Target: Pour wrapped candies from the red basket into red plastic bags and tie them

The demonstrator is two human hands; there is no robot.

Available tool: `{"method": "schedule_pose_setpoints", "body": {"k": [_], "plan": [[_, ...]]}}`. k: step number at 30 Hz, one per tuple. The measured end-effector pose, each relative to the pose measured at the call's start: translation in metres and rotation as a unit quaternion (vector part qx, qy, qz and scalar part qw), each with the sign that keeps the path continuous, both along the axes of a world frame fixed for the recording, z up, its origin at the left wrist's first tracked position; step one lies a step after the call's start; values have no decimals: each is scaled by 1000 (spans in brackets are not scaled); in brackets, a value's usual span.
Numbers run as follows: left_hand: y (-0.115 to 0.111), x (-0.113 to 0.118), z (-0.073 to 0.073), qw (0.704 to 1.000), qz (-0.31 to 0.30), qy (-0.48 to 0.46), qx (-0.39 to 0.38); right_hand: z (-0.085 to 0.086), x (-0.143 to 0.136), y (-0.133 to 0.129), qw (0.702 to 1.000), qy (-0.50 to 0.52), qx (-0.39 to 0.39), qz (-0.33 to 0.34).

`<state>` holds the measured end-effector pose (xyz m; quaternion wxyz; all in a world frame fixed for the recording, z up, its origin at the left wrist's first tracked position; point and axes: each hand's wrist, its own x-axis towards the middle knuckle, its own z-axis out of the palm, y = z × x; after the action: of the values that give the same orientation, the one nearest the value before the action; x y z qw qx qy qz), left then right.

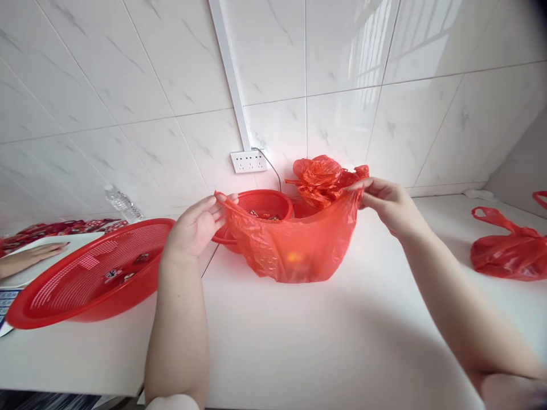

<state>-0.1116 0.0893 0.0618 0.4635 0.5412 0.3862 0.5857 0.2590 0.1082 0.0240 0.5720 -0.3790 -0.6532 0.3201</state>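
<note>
"What's left on the surface (pixel 363 341)?"
"A basket (pixel 92 307), items (pixel 113 276) in it."
"And behind the held bag (pixel 294 250)?"
"Another basket (pixel 273 195), near the wall socket (pixel 249 162)."
"Far right?"
"A second bag (pixel 508 256)."

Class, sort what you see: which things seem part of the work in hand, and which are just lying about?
Seemingly in use:
- stretched red bag, between left hand and right hand
- small basket behind it, holding small items
- crumpled bags

Seemingly lying about:
- large basket
- clear bottle
- filled red bag
</note>
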Motion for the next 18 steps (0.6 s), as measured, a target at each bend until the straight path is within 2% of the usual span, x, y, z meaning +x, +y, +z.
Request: {"method": "schedule_pose_setpoints", "body": {"k": [3,7,10,12,13,15,18], "plan": [[-4,23,11,995,-50,-37,72,17,-23,6,988,137,68,-29],[-12,47,7,993,-111,-14,23,18,-52,4,980,180,85,-27],[-15,65,-3,989,-143,20,-29,15,-69,-7,983,155,93,38],[-19,80,-10,975,-202,68,-68,13,-77,-16,981,103,93,133],[-21,88,-13,964,-234,103,-75,12,-80,-21,976,70,90,183],[-26,102,-20,948,-273,158,-40,10,-83,-27,965,9,89,249],[-30,115,-26,941,-283,178,-48,7,-84,-29,965,-21,97,242]]}}
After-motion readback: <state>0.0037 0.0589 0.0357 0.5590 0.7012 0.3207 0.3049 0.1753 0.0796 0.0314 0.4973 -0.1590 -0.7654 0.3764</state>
